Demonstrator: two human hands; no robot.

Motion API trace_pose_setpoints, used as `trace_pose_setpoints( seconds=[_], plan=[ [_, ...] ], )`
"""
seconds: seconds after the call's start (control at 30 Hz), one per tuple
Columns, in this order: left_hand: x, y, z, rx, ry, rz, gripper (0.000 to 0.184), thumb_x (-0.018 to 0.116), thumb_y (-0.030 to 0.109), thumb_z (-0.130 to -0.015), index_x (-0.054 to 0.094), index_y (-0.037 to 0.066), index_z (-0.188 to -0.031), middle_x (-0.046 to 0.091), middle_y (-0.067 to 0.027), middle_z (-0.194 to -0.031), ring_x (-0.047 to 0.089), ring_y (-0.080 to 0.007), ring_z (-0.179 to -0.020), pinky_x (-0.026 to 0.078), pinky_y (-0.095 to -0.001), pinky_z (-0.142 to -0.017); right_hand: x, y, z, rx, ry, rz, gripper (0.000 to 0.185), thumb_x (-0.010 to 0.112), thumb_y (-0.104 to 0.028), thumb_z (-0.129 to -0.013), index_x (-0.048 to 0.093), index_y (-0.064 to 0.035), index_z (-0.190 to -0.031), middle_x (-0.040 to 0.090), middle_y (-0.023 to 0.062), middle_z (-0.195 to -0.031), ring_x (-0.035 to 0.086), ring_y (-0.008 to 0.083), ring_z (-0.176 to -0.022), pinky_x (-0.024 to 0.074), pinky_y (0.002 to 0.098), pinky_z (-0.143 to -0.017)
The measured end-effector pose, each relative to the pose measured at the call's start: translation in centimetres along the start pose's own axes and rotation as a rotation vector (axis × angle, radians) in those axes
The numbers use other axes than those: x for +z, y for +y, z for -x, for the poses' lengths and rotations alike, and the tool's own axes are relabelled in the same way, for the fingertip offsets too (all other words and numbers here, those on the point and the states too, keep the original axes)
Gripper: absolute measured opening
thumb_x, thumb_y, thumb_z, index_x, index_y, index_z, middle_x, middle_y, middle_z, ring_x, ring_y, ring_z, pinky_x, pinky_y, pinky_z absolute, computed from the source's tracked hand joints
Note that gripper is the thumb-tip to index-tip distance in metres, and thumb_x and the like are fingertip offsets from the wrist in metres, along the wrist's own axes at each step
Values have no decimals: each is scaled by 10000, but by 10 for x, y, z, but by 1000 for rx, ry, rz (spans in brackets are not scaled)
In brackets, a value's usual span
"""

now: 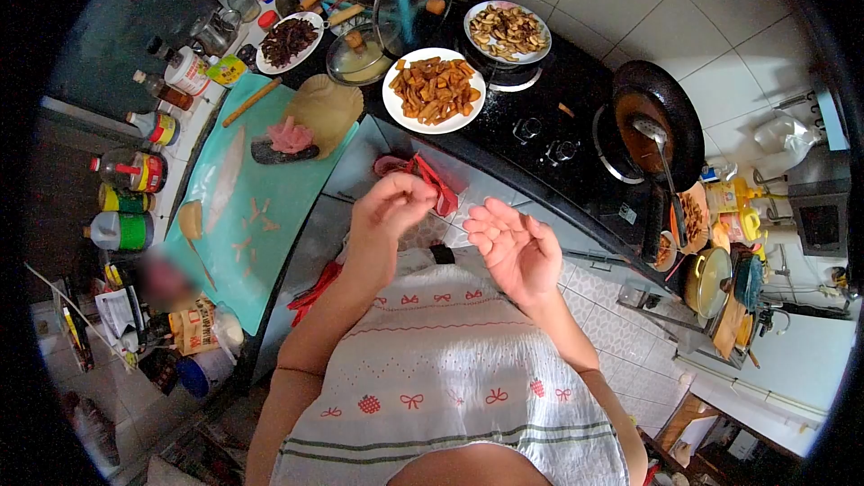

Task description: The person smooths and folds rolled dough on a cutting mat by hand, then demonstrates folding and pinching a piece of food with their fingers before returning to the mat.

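Both hands are raised in front of my apron (pixel 450 342), apart from each other. My left hand (pixel 389 211) has loosely curled fingers pointing right, and I see nothing held in it. Palm up, my right hand (pixel 517 252) has its fingers stretched and slightly bent, with nothing on the palm. Behind the hands, lower down, a red item (pixel 436 182) shows near the cabinet front. On the counter beyond stands a white plate (pixel 393 106) of brown cooked strips (pixel 434 90). To the left, pink raw meat (pixel 290 137) lies by a dark cleaver blade (pixel 279 155).
A teal mat (pixel 270 265) with scattered pale pieces covers the left counter, bottles (pixel 135 169) lining its edge. On the stove (pixel 540 103) are a plate of mushroom slices (pixel 508 33) and a wok (pixel 657 99) with a ladle (pixel 650 130). A lidded pot (pixel 708 281) stands right.
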State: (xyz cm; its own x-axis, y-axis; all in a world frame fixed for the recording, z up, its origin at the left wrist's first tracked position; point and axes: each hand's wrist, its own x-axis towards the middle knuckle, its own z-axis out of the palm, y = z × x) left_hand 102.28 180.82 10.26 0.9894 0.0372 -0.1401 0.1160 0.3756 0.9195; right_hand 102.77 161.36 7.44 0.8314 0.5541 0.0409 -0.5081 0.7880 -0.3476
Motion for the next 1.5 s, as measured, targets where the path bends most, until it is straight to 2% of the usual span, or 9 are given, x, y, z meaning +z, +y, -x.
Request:
trace_pose_setpoints(
  seconds=[0.27, 0.47, 0.6, 0.7, 0.9, 1.17, 1.27, 1.37, 1.5],
  plan=[
    [3, 15, 7, -193, -17, -377, 56, 627, 45, -794, 627, 19, -843, 590, -7, -756, 550, -75, -749, 425, -201, -696, 1, 2, 0, 28, -66, -73, 529, 301, -325, -919, 417, 50, -1273, 437, 222, -1300, 428, 348, -1206, 341, 405, -1016],
    [19, 6, 3, 219, 86, -368, 92, 667, 50, -779, 643, -2, -851, 628, -24, -741, 564, -62, -699, 440, -202, -646, 0, 4, 2, 38, -53, -57, 528, 300, -330, -921, 423, 45, -1271, 442, 216, -1298, 437, 346, -1200, 339, 412, -1017],
    [9, 6, 8, 153, -8, -448, 48, 649, 34, -777, 625, 3, -805, 607, -17, -708, 551, -62, -646, 425, -203, -588, 1, 5, 1, 39, -84, -91, 538, 301, -334, -920, 406, 48, -1283, 409, 216, -1324, 425, 347, -1212, 327, 415, -1029],
    [13, 13, 11, 60, 12, -417, 64, 635, 53, -794, 615, 1, -765, 590, -10, -658, 529, -52, -599, 409, -202, -544, 11, 4, 4, 48, 100, -60, 451, 315, -323, -921, 559, 7, -1107, 557, 184, -1148, 517, 320, -1076, 391, 387, -931],
    [8, 7, 10, 68, -34, -471, 183, 592, 117, -842, 590, -7, -707, 568, -15, -617, 491, -52, -535, 381, -209, -495, 15, 10, -3, -46, 35, -147, 340, 378, -281, -919, 328, -130, -619, 353, 19, -656, 369, 163, -657, 325, 280, -635],
    [13, 11, 13, 27, -24, -465, 123, 621, 31, -802, 571, 11, -691, 550, -16, -612, 512, -73, -573, 418, -192, -576, 15, 9, -2, -57, 22, -170, 366, 389, -279, -917, 332, -133, -587, 376, 16, -659, 368, 148, -640, 320, 266, -618],
    [10, -3, 4, 346, -8, -468, 95, 663, -37, -740, 585, 14, -722, 568, -26, -653, 537, -89, -618, 442, -201, -637, 14, 9, -3, -55, 10, -176, 369, 388, -277, -918, 331, -132, -583, 377, 16, -656, 365, 147, -634, 320, 265, -611],
    [21, 1, 3, 356, 119, -418, 119, 688, -53, -710, 591, 8, -740, 589, -37, -699, 559, -100, -669, 454, -223, -686, 13, 9, -3, -53, 7, -183, 371, 385, -274, -919, 329, -131, -581, 377, 17, -654, 363, 145, -627, 320, 265, -603],
    [9, -1, 5, 283, 32, -562, 114, 697, -35, -708, 588, 1, -714, 590, -41, -679, 564, -98, -613, 464, -224, -575, 13, 8, -3, -52, 22, -194, 371, 381, -269, -920, 328, -128, -580, 375, 19, -651, 362, 145, -621, 321, 267, -597]
  ],
)
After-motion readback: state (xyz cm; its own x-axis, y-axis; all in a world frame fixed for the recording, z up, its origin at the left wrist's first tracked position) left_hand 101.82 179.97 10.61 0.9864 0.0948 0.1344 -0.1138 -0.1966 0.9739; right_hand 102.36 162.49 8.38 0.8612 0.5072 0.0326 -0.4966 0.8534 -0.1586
